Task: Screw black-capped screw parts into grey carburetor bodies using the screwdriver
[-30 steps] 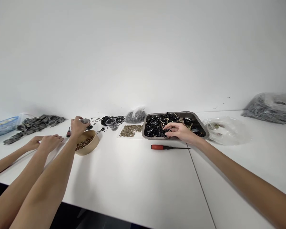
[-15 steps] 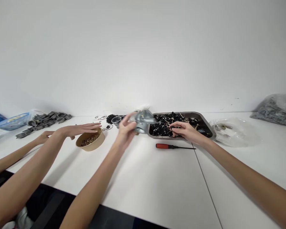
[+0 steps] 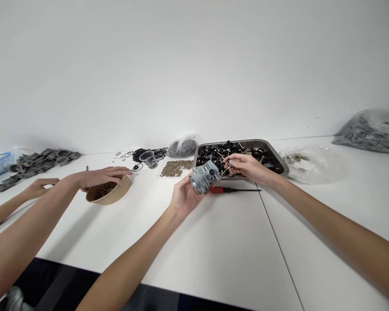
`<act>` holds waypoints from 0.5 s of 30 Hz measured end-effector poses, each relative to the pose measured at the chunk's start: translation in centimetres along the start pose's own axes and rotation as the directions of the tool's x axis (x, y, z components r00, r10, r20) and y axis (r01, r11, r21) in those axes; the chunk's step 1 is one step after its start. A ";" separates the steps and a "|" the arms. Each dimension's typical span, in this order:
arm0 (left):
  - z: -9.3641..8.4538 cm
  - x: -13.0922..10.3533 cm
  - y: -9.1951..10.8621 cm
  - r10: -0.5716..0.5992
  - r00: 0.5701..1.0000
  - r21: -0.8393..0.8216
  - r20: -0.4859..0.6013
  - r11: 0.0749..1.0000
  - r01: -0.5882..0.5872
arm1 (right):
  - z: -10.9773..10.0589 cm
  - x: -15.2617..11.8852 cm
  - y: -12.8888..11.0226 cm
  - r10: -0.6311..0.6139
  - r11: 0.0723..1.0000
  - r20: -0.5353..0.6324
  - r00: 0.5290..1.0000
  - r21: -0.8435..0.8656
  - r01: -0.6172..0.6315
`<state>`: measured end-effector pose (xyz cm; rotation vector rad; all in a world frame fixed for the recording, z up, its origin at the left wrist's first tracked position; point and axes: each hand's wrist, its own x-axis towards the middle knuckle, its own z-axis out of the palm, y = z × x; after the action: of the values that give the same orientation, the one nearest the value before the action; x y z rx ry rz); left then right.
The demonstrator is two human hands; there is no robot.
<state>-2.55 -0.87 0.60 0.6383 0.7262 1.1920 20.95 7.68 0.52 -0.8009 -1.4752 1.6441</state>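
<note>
A plain white wall (image 3: 194,69) fills the upper half of the view, and a white table (image 3: 233,242) meets it below. Counted from the left hand (image 3: 185,196), the table's near edge passes at seven o'clock; bare surface opens at five o'clock, crossed by a thin dark seam. At two o'clock lies a grey metal tray (image 3: 276,162) filled with black parts. At nine o'clock a co-worker's hand (image 3: 105,176) spreads over a round tan bowl (image 3: 119,193), obstructing that side. A red-handled screwdriver (image 3: 243,190) lies at three o'clock. The left hand, half curled, supports a silver-grey metal casting (image 3: 203,177) before the tray. The right hand (image 3: 246,167), fingers nearly closed, pinches a small black piece (image 3: 229,163) above the tray's near rim.
</note>
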 end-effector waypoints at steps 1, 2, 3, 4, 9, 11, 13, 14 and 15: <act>0.2 -0.1 0.1 -0.001 1.000 -0.006 -0.017 1.000 0.001 | 0.0 0.0 0.0 -0.001 1.000 0.005 1.000 -0.001 0.001; 0.3 -0.2 0.2 -0.003 1.000 -0.010 -0.031 1.000 0.002 | -0.1 0.0 0.0 -0.002 1.000 0.011 1.000 0.000 0.002; 0.4 -0.3 0.3 -0.003 0.999 -0.015 -0.044 1.000 0.002 | -0.1 0.0 0.1 -0.003 1.000 0.015 1.000 0.002 0.002; 0.5 -0.4 0.4 -0.001 0.999 -0.020 -0.053 1.000 0.000 | -0.1 0.1 0.1 -0.002 1.000 0.015 1.000 0.005 0.002; 0.3 -0.6 0.6 0.026 0.999 0.013 -0.024 1.000 -0.026 | 0.0 0.0 0.0 0.007 1.000 0.002 1.000 -0.002 -0.007; 0.1 -0.5 0.6 0.044 0.999 0.051 0.014 0.998 -0.045 | 0.0 0.0 -0.1 0.007 1.000 0.004 1.000 -0.006 -0.007; -0.1 -0.4 0.7 0.054 0.997 0.077 0.060 0.995 -0.059 | 0.1 -0.1 -0.1 0.003 1.000 -0.001 1.000 -0.006 -0.003; -0.1 -0.4 0.8 0.054 0.995 0.087 0.083 0.994 -0.061 | 0.0 -0.1 -0.1 0.000 1.000 -0.005 1.000 -0.008 0.000; -0.1 -0.4 0.9 0.050 0.993 0.098 0.103 0.993 -0.061 | 0.0 -0.1 -0.1 -0.002 1.000 -0.011 1.000 -0.012 0.001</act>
<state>-3.24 -1.01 1.23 0.8015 0.6908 1.1709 20.99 7.56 0.61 -0.8140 -1.4791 1.6287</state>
